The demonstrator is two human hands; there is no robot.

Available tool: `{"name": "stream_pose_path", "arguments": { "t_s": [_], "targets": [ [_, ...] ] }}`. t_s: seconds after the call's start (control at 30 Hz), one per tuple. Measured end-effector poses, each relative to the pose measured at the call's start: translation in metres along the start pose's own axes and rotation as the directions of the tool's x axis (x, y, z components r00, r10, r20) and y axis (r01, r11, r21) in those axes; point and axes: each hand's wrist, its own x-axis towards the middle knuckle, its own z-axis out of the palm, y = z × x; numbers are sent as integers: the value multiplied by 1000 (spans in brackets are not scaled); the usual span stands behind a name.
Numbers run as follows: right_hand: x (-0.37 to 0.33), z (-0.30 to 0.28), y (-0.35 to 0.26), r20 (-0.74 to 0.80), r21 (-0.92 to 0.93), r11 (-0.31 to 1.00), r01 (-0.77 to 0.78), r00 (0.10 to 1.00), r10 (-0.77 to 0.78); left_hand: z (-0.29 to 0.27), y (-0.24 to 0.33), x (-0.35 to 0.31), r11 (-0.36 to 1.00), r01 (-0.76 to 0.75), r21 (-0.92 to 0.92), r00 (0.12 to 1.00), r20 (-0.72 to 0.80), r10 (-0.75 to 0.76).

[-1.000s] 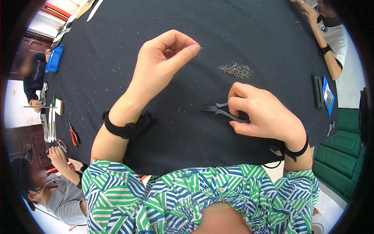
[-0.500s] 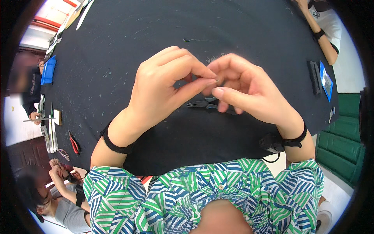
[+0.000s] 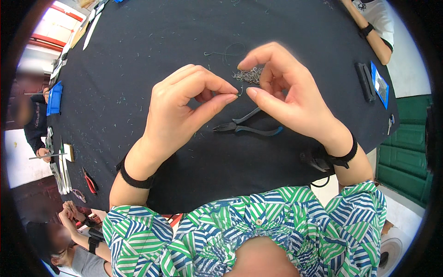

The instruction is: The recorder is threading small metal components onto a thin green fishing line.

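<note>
My left hand [image 3: 194, 101] is closed in a pinch, thumb against forefinger, on a small wire hook [image 3: 241, 89]. A speck of green shows at the fingertips; what it is I cannot make out. Just to the right, my right hand [image 3: 288, 90] is open, thumb and forefinger apart around the hook's far side, with nothing seen in it. Behind the hands lies a pile of small metal hooks [image 3: 250, 75], partly covered by the right hand. Pliers [image 3: 247, 126] with dark jaws and blue-grey handles lie spread on the cloth below my hands.
A thin green thread [image 3: 226, 53] curls on the black tablecloth [image 3: 161, 46], among scattered thread scraps. Red-handled pliers [image 3: 90, 181] lie at the left edge. A blue tray [image 3: 54, 98] is farther left, a black case [image 3: 365, 82] at the right. Other people sit around the table.
My right hand has moved up and opened, its thumb and forefinger farther apart. My left hand keeps its pinch. More of the pliers and the hook pile now shows.
</note>
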Motion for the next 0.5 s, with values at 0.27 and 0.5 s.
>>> {"name": "stream_pose_path", "arguments": {
  "t_s": [0.27,0.5],
  "targets": [
    [-2,5,-1,96,95,981,-170,982,161,0,0,1,994,-83,73,996,-6,84],
    [-3,-4,-5,105,44,986,-162,982,157,1,-2,0,994,-81,76,996,-20,83]
  ]
}}
